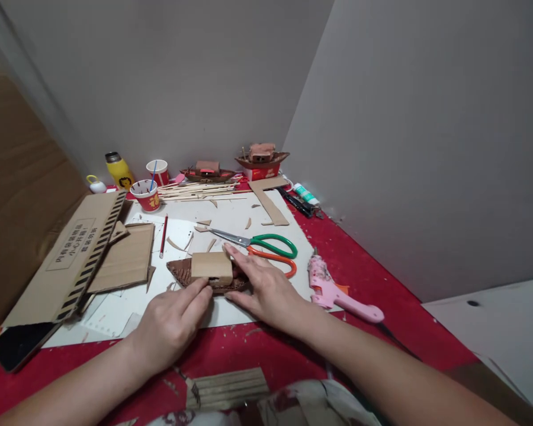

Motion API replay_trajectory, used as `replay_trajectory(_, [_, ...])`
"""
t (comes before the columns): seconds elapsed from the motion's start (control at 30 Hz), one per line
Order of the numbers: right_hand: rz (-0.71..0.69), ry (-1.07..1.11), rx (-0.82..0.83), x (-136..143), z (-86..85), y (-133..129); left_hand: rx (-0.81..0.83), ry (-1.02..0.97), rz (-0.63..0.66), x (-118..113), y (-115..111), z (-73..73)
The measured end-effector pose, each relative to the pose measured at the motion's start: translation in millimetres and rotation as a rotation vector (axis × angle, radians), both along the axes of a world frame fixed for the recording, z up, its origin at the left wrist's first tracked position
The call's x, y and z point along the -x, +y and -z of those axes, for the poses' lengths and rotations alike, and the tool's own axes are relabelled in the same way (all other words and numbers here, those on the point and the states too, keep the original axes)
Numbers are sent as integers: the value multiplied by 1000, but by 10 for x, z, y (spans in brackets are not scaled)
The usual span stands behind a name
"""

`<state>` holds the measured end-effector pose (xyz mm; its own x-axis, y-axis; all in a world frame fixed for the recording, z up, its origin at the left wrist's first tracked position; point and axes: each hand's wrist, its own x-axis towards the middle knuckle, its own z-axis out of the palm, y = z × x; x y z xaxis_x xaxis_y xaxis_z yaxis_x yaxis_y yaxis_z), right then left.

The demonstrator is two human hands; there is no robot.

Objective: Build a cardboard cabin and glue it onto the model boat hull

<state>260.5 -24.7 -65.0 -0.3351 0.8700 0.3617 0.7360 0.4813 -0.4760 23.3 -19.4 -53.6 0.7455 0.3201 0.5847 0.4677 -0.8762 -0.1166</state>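
Note:
A small brown model boat [179,272] lies on the white board in front of me. A plain cardboard cabin piece [212,265] sits over its middle. My left hand [172,316] has its fingers closed together, their tips pressed on the near side of the boat and cabin piece. Around the boat's right end my right hand [264,287] is wrapped, thumb on the near side and fingers over the far side, with a fingertip at the cabin's edge. That end is mostly hidden under the hand. Scissors [253,241] with green and orange handles lie just behind.
A pink glue gun [333,290] lies at right on the red cloth. Cardboard sheets [124,257] and a phone [22,346] are at left. A pencil [164,235], paper cups [145,196], thin sticks [195,190] and two finished-looking boats [262,155] are farther back.

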Motion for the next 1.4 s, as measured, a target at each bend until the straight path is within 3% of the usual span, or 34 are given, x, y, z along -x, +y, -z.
replay_trajectory(0.23, [-29,-6,-15,-8,19,-5,-104,91,-14,-58,69,-5])
replay_trajectory(0.4, [-40,-20,-54,-10,6,-8,8,22,-130,-150,48,82])
replay_trajectory(0.67, [-73,-12,-83,-22,25,-12,193,-120,-75,-176,40,94])
replay_trajectory(1.03, [-35,-27,-75,-16,9,-21,164,-122,-89,-243,55,210])
replay_trajectory(1.4, [-47,-56,-182,19,105,9,-22,111,-56,-166,88,240])
